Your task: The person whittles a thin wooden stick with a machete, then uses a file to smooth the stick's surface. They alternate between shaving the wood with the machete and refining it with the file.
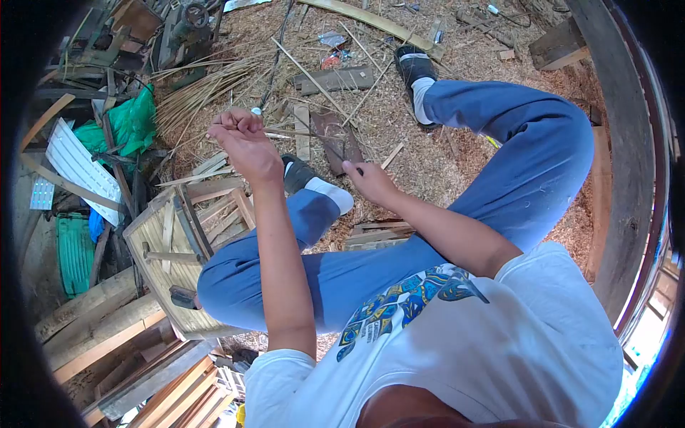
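Observation:
My left hand (246,143) is raised at left of centre, its fingers closed around a thin wooden strip (289,133). The strip stretches from that fist toward the right. Lower and to the right, my right hand (371,184) is closed on a slim dark-handled tool (359,171), which looks like a knife. Its blade is hard to make out against the brown board (332,146) on the ground behind it. Both hands are held apart, above the shavings between my legs.
A bundle of thin strips (193,100) lies beyond my left hand. Wood shavings and loose boards (342,80) cover the ground. A slatted wooden stool (164,264) stands by my left knee. Green plastic (128,128) and scrap pile up at left; a dark beam (628,164) runs along the right.

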Demonstrator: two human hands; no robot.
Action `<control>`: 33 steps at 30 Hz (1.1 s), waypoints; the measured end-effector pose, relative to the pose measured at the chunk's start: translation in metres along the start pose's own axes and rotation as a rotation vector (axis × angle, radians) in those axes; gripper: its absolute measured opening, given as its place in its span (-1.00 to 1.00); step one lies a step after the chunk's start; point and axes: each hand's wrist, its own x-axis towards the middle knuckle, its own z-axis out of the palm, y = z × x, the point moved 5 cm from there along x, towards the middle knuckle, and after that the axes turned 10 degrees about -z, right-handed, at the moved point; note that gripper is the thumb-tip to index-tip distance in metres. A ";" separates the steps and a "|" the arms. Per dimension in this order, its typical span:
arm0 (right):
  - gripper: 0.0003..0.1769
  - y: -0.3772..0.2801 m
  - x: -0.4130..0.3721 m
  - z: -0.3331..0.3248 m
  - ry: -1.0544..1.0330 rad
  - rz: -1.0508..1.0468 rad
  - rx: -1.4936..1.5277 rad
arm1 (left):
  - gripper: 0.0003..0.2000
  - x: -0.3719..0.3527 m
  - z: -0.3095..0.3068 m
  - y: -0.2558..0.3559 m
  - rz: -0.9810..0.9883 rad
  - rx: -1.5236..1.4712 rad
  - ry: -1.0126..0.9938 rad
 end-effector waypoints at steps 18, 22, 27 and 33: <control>-0.13 0.032 0.013 0.000 -0.117 0.213 -0.028 | -0.61 0.010 -0.022 0.008 0.035 -0.152 -0.028; -0.14 0.001 0.017 0.013 -0.064 -0.115 0.032 | -0.61 0.012 -0.034 0.004 0.029 -0.168 -0.080; -0.25 0.039 0.006 0.000 -0.109 0.262 0.047 | -0.62 0.024 -0.050 0.007 0.034 -0.229 -0.009; -0.31 0.011 0.013 0.018 -0.093 -0.063 0.060 | -0.63 0.023 -0.063 0.000 0.070 -0.222 0.016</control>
